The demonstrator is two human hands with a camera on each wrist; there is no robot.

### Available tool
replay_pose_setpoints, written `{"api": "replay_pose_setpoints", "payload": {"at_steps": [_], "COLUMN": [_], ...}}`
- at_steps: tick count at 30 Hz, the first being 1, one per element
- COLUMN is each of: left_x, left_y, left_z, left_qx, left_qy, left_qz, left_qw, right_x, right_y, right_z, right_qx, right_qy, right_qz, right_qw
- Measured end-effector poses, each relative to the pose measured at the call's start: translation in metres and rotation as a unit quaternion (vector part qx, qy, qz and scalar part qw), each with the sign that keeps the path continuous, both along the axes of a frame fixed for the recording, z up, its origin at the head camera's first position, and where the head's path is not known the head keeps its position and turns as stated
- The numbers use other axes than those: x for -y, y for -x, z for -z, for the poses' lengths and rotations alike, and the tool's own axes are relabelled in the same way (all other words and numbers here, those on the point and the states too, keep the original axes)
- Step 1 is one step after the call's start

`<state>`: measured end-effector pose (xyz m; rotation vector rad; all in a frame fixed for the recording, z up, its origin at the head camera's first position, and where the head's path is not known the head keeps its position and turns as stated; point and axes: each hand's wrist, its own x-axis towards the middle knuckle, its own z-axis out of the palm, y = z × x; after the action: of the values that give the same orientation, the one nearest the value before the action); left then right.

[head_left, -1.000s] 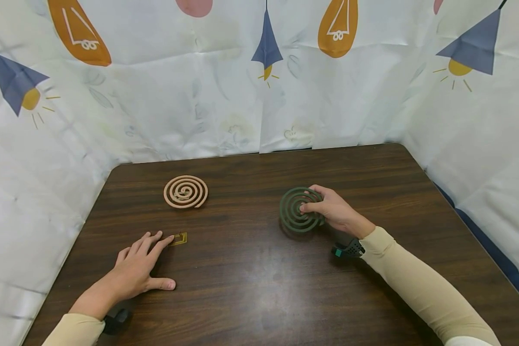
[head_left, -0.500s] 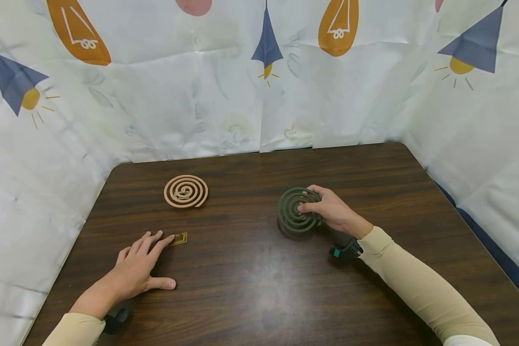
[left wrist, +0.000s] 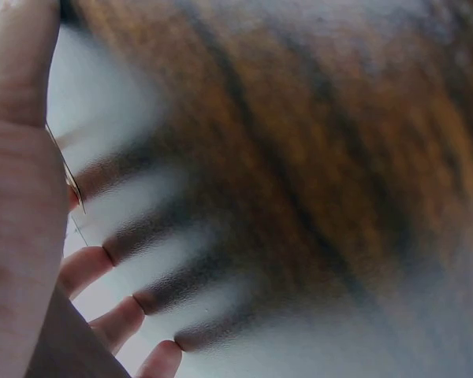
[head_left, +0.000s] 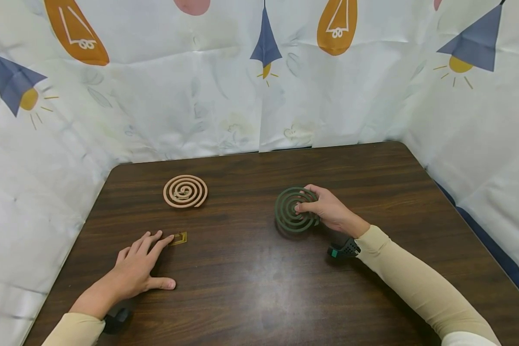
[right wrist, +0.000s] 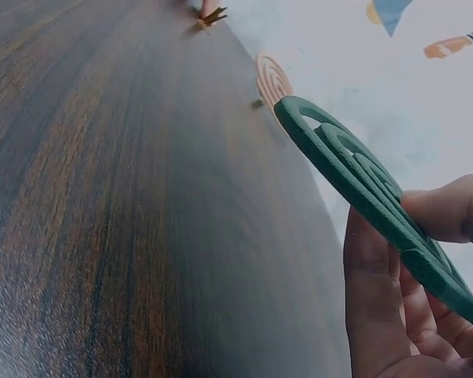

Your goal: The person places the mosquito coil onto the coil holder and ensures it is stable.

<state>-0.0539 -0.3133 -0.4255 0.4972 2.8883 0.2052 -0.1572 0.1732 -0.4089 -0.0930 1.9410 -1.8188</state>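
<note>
My right hand [head_left: 332, 210] pinches a green mosquito coil [head_left: 289, 223], thumb on top near the centre and fingers beneath. In the right wrist view the green coil [right wrist: 355, 185] is tilted and held above the table. My left hand [head_left: 134, 271] lies spread low on the table, its index fingertip on a small gold metal coil stand [head_left: 181, 238]. The left wrist view shows several fingertips [left wrist: 87, 268] on the glossy tabletop, with the stand as a thin sliver. A tan mosquito coil [head_left: 185, 191] lies flat behind the stand, at the back left.
The dark wood-grain table [head_left: 251, 288] has rounded back corners. White cloth [head_left: 225, 105] printed with lamps and bulbs hangs behind it and along both sides. Dark wrist devices [head_left: 345, 248] sit on both wrists.
The right hand has moved slightly left with the green coil in its grip. The left hand stays at the stand, and the tan coil has not moved.
</note>
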Motion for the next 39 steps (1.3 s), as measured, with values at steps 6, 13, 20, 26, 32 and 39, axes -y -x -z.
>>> {"api": "replay_pose_setpoints", "payload": {"at_steps": [6, 13, 20, 26, 32, 39], "left_x": [0.0, 0.001, 0.001, 0.0, 0.0, 0.002], "left_y": [-0.001, -0.001, -0.002, -0.002, -0.002, -0.002], "left_z": [-0.001, -0.001, -0.001, -0.002, -0.001, 0.002], "left_qx": [0.001, -0.001, -0.001, 0.0, -0.001, -0.003], "left_qy": [-0.006, -0.006, -0.008, -0.008, -0.009, -0.01], "left_qz": [0.002, 0.003, 0.004, 0.004, 0.002, 0.002], "left_qw": [1.0, 1.0, 1.0, 1.0, 1.0, 0.9999], "right_x": [0.002, 0.007, 0.013, 0.018, 0.023, 0.03], "right_y": [0.0, -0.001, -0.003, -0.003, -0.004, -0.002], "right_z": [0.001, 0.002, 0.002, 0.001, 0.002, 0.004], "right_qx": [-0.002, -0.002, 0.001, 0.003, 0.006, 0.004], "right_qy": [0.001, 0.006, 0.006, 0.019, 0.023, 0.022], "right_qz": [-0.007, -0.008, -0.006, -0.006, -0.003, -0.006], "right_qw": [1.0, 1.0, 1.0, 0.9998, 0.9997, 0.9997]}}
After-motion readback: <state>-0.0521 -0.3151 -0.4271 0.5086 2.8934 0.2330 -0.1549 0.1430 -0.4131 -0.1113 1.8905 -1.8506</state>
